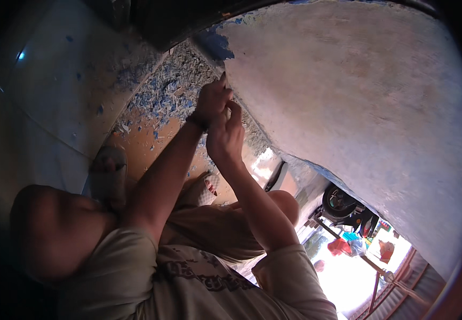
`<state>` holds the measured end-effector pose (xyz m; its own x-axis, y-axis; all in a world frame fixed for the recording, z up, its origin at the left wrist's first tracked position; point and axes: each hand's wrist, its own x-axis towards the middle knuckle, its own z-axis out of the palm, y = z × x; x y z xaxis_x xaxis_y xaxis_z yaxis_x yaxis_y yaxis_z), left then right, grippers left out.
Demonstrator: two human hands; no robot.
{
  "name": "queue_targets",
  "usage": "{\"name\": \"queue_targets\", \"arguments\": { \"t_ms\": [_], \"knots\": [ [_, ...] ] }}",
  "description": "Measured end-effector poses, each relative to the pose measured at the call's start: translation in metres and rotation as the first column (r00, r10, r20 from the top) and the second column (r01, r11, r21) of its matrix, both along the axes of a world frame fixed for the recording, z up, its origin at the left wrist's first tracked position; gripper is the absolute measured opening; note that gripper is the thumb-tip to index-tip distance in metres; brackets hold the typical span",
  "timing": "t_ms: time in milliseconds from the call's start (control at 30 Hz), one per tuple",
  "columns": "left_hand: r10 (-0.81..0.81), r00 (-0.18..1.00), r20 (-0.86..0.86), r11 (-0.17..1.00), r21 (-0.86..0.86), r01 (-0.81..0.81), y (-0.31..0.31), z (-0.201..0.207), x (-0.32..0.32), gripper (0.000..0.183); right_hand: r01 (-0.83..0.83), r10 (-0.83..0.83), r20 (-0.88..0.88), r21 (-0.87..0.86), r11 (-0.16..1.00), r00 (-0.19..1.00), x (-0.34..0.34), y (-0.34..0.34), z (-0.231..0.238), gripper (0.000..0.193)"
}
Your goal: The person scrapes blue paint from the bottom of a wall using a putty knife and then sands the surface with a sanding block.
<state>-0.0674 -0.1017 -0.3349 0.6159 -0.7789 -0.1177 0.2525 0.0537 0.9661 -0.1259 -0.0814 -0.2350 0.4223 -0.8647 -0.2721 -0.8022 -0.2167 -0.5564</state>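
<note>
Both my hands meet low against the bare plaster wall (337, 101), where it comes down to the floor. My left hand (213, 102), with a dark band at the wrist, is closed. A small dark tip (223, 77) shows at its far end, touching or very near the wall's lower edge; whether it is a tool or a finger cannot be made out. Just nearer to me, my right hand (225, 140) is closed with bent fingers against the left one. Whatever it grips is hidden. Blue and grey paint flakes (172, 88) lie thickly beside my hands.
A patch of blue paint (217, 45) remains on the wall's far corner. My sandalled feet, one in a sandal (203, 189), rest on the orange-brown floor (145, 136). At lower right, a motorbike wheel (339, 201) and hanging bags (340, 246) show near a bright opening.
</note>
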Motion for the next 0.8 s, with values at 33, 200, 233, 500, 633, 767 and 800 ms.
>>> {"name": "queue_targets", "arguments": {
  "t_ms": [33, 200, 233, 500, 633, 767, 800],
  "knots": [
    [-0.011, 0.998, -0.061, 1.0, 0.007, 0.012, 0.002, 0.001, 0.004, 0.032, 0.036, -0.036, 0.01, 0.024, 0.999, 0.999, 0.001, 0.0, 0.0, 0.045],
    [-0.122, 0.982, -0.142, 0.991, 0.037, 0.129, 0.001, -0.038, 0.013, 0.032, 0.022, -0.026, -0.068, -0.063, 0.998, 0.997, 0.022, 0.001, -0.015, 0.045],
    [-0.109, 0.985, -0.135, 0.993, 0.027, 0.114, 0.002, -0.035, 0.011, 0.029, 0.032, -0.032, -0.059, -0.009, 0.999, 0.998, 0.023, 0.003, -0.007, 0.045],
    [-0.086, 0.948, -0.306, 0.996, -0.026, 0.082, -0.001, -0.044, 0.01, 0.033, 0.167, -0.151, -0.169, 0.085, 0.982, 0.974, 0.037, -0.002, -0.006, 0.048],
    [-0.062, 0.968, -0.242, 0.998, -0.023, 0.058, -0.004, -0.02, 0.001, 0.035, 0.148, -0.147, -0.02, 0.091, 0.985, 0.989, 0.016, 0.001, 0.007, 0.048],
    [-0.089, 0.99, -0.109, 0.995, 0.027, 0.093, -0.003, -0.051, 0.009, 0.035, 0.117, -0.089, -0.239, 0.108, 0.987, 0.967, 0.031, -0.007, -0.019, 0.047],
    [-0.092, 0.988, -0.125, 0.995, 0.015, 0.094, -0.003, -0.053, 0.009, 0.032, 0.121, -0.092, -0.241, 0.11, 0.987, 0.966, 0.022, -0.003, -0.019, 0.047]
  ]
}}
